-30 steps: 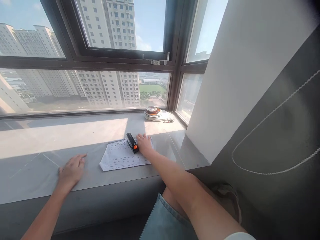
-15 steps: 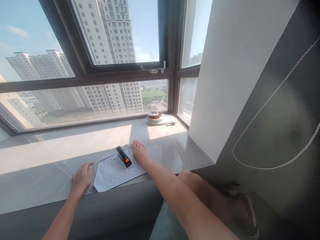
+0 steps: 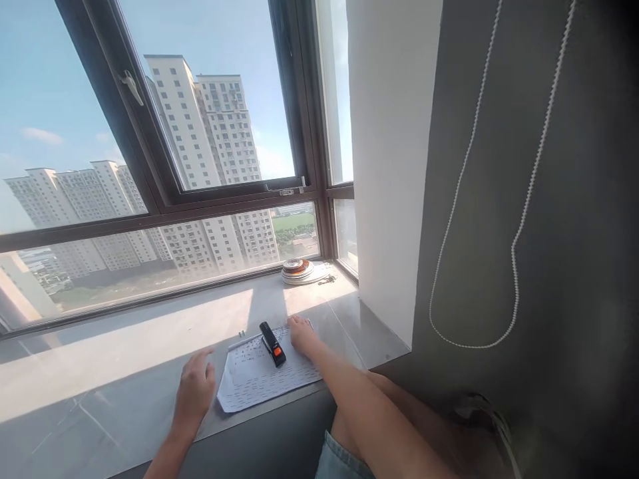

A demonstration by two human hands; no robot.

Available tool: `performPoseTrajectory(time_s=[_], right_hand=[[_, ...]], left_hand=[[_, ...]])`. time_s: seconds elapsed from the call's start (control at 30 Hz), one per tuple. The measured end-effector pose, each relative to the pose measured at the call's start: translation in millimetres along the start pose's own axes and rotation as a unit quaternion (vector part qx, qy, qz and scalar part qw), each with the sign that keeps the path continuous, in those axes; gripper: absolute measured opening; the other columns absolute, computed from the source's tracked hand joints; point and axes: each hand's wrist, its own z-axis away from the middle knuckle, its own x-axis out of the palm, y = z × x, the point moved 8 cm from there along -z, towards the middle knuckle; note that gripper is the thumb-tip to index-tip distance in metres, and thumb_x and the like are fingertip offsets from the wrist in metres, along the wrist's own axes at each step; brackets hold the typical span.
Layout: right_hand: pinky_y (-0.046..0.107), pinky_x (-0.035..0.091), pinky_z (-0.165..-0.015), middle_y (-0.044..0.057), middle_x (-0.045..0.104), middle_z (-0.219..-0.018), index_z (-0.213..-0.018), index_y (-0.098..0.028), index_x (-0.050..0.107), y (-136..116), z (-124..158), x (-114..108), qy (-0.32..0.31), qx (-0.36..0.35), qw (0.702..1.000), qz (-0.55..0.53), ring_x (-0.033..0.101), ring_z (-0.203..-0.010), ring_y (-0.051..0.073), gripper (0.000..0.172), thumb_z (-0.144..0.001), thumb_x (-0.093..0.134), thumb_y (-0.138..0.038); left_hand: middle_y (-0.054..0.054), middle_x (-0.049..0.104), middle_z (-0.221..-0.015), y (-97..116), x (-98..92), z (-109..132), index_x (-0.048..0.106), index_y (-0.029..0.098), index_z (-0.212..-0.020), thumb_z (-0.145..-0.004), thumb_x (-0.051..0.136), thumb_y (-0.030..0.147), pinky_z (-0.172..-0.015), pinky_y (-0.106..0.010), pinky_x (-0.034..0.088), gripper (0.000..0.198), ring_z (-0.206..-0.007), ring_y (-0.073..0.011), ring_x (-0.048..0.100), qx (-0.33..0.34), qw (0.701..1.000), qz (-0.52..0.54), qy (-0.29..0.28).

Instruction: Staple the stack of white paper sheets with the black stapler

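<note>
Sunlit surface [image 3: 124,372]: stapler [image 3: 272,344] on paper [image 3: 259,382] between the hands, long axis pointing away. Right hand [image 3: 301,334] nearer, flat just beside it; left hand [image 3: 196,389] spread, empty.

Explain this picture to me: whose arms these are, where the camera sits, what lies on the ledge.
There is no machine here: the two bare arms belong to one person, who wears the camera on the head, so you look forward and down as that person does. The person sits at a grey window ledge. On the ledge lie printed sheets of paper with a black stapler, orange at one end, on top. The right hand rests flat on the paper's far corner, beside the stapler; the left hand lies open on the ledge by the paper's left edge. Neither hand holds anything. In the far corner sits a stack of round discs, perhaps plates, and a bead cord hangs on the dark wall at right.
</note>
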Motion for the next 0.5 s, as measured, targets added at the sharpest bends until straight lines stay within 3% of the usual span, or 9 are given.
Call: performPoseTrajectory(time_s=[0.1, 0.17, 0.3, 0.33, 0.43, 0.5], right_hand=[[0.043, 0.027, -0.121, 0.009, 0.057, -0.149, -0.137, -0.022, 0.060, 6.9, 5.1, -15.3, -0.004, -0.004, 0.999, -0.048, 0.045, -0.142, 0.024, 0.060, -0.082, 0.048, 0.000], [0.038, 0.033, -0.115, 0.010, 0.059, -0.144, -0.135, -0.019, 0.060, 9.1, 11.3, -29.7, 0.028, 0.012, 0.996, -0.083, 0.050, -0.134, 0.023, 0.055, -0.085, 0.046, -0.002], [0.030, 0.046, -0.095, 0.009, 0.064, -0.127, -0.131, -0.020, 0.061, -5.1, 23.6, -37.7, 0.066, 0.007, 0.990, -0.127, 0.062, -0.114, 0.021, 0.037, -0.097, 0.046, -0.022], [0.030, 0.047, -0.093, 0.009, 0.064, -0.124, -0.129, -0.020, 0.062, -12.8, 24.9, -32.5, 0.049, -0.020, 0.989, -0.137, 0.063, -0.111, 0.021, 0.037, -0.095, 0.054, -0.031], [0.033, 0.047, -0.091, 0.010, 0.064, -0.124, -0.126, -0.020, 0.063, -25.4, 24.2, -16.6, 0.004, -0.088, 0.992, -0.095, 0.062, -0.110, 0.027, 0.061, -0.072, 0.080, -0.043], [0.032, 0.047, -0.087, 0.009, 0.066, -0.117, -0.116, -0.020, 0.066, -18.2, 19.0, -15.4, 0.003, -0.087, 0.995, -0.050, 0.063, -0.105, 0.027, 0.052, -0.067, 0.080, -0.035]], left_hand=[[-0.009, 0.055, -0.153, 67.6, 42.1, 3.8, 0.055, 0.020, -0.146, -0.100, 0.031, 0.037, -0.124, -0.043, 0.032, 0.054, -0.146, -0.0261, 0.044, 0.111, 0.989, 0.041, -0.089], [-0.012, 0.050, -0.157, 87.1, 73.8, 9.8, 0.052, 0.015, -0.150, -0.099, 0.032, 0.034, -0.126, -0.048, 0.026, 0.058, -0.150, -0.0286, 0.040, 0.103, 0.981, 0.010, -0.164], [-0.016, 0.039, -0.164, 89.4, 106.4, 10.6, 0.045, 0.012, -0.155, -0.101, 0.030, 0.030, -0.123, -0.056, 0.026, 0.059, -0.153, -0.0321, 0.033, 0.072, 0.970, -0.056, -0.224], [-0.016, 0.038, -0.165, 88.8, 109.8, 7.5, 0.044, 0.013, -0.156, -0.101, 0.031, 0.029, -0.122, -0.055, 0.027, 0.059, -0.154, -0.0320, 0.032, 0.072, 0.967, -0.065, -0.238], [-0.019, 0.046, -0.159, 92.4, 114.0, -4.8, 0.052, 0.009, -0.147, -0.094, 0.041, 0.016, -0.120, -0.045, 0.032, 0.055, -0.149, -0.0289, 0.040, 0.064, 0.958, -0.077, -0.269], [-0.023, 0.058, -0.145, 97.6, 114.0, -10.7, 0.061, 0.004, -0.132, -0.086, 0.041, 0.004, -0.117, -0.038, 0.035, 0.050, -0.140, -0.0271, 0.050, 0.033, 0.962, -0.084, -0.259]])
